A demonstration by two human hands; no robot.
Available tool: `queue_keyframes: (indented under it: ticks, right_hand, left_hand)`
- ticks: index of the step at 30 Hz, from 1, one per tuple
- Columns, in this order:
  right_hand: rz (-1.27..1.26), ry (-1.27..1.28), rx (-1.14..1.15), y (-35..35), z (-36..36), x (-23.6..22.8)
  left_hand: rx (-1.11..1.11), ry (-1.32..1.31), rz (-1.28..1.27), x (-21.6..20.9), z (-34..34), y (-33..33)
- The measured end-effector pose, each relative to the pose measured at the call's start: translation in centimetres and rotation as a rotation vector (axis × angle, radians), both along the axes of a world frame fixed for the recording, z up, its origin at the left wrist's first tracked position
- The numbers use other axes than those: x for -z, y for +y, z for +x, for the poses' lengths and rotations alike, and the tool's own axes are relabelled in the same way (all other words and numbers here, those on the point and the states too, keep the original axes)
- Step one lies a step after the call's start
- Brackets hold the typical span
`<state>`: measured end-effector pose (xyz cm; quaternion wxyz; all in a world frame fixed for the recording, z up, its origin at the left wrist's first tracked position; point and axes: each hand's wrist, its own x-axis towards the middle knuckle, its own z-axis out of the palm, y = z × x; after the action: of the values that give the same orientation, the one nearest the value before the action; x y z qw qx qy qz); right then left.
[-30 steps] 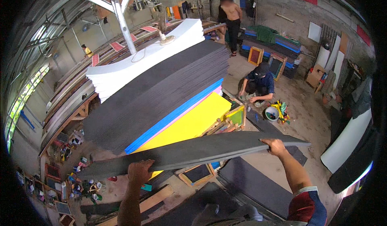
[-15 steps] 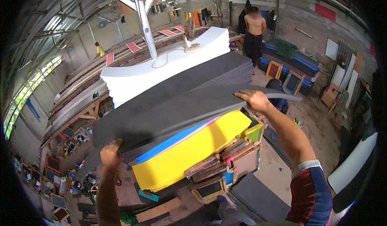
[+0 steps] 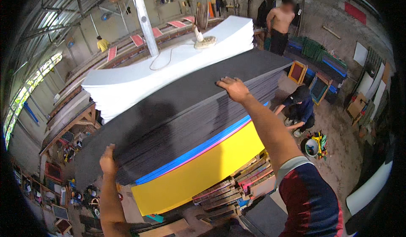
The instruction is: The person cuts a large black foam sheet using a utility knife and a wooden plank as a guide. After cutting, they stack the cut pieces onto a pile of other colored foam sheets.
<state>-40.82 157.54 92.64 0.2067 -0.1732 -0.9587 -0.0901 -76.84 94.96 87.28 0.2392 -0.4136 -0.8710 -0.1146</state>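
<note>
A tall stack of black foam sheets (image 3: 211,106) lies in front of me, its top sheet spread over the pile. My right hand (image 3: 233,88) rests on the top sheet close to its near edge, fingers stretched out and open. At the near left edge of the stack, my left hand (image 3: 108,161) is closed on the black sheet, its fingers partly hidden. Beneath the black layers show blue sheets (image 3: 169,163), a thin pink layer (image 3: 203,149) and yellow sheets (image 3: 198,167).
Behind stands a stack of white sheets (image 3: 169,80) with a fan (image 3: 205,42) and its cord on top. Wooden frames (image 3: 249,175) lie below the yellow sheets. A crouching person (image 3: 299,106) is beside a bucket (image 3: 311,147) at right; another person (image 3: 280,23) stands farther back.
The raised black sheet has come down flat onto the stack. My right hand has moved left and slightly up, from gripping the sheet to lying open on it. The crouching person has come into fuller view.
</note>
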Motion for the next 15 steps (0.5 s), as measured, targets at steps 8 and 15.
queue_keyframes:
  ticks: [8,15]
  right_hand:
    - [-0.13,-0.093,0.067,4.3,-2.5,9.5]
    - [-0.165,-0.077,0.146,9.2,-4.7,8.5]
  left_hand:
    - [-0.001,0.046,-0.191,5.6,1.2,5.0]
    - [0.063,0.092,-0.154,4.2,-2.9,12.5]
